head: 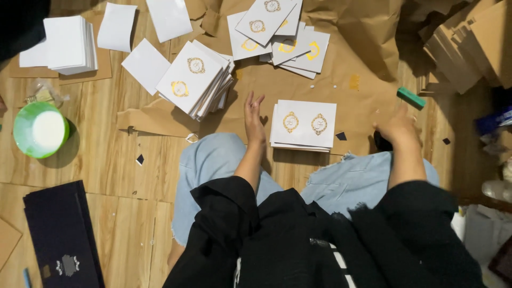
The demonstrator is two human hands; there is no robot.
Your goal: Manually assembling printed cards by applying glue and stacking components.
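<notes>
Left hand (pixel 254 120) is held open, edge-on, at nine o'clock of the white card stack (pixel 304 124). Right hand (pixel 396 128) grip cannot be told; green block (pixel 411 98) at its one o'clock. Stack edges are best squared before lifting.

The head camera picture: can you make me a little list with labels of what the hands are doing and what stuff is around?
left hand: left hand open, fingers up, empty, beside the small card stack
right hand: right hand just below a green block; grip unclear
small card stack: small card stack, white with two gold emblems, on brown paper
other cards: fanned pile and loose pile
far left: green tape roll, dark folders
floor: wooden floor
</notes>
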